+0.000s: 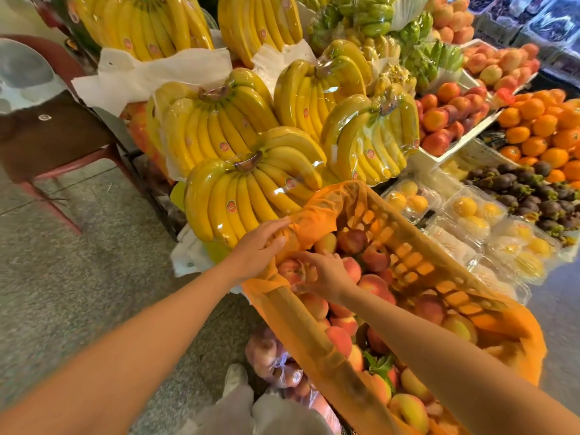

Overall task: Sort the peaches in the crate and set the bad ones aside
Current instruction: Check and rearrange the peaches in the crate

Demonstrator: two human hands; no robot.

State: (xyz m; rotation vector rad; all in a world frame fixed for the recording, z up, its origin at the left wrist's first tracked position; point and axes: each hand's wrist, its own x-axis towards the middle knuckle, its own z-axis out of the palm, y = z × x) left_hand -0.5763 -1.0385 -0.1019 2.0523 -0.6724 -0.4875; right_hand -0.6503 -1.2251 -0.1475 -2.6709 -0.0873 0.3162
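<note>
An orange plastic crate (417,265), lined with orange film, holds several red and yellow peaches (375,285). My left hand (260,248) lies on the crate's far left corner, its fingers on the orange film at the rim. My right hand (326,273) is inside the crate at that same end, fingers curled around a reddish peach (290,271). My right forearm hides part of the fruit below it.
Wrapped banana bunches (251,183) crowd the stall just beyond the crate. Clear boxes of yellow fruit (464,215), mangosteens, oranges and nectarines lie to the right. A clear bag of peaches (276,362) sits on the floor by my feet. A red chair (47,146) stands at left.
</note>
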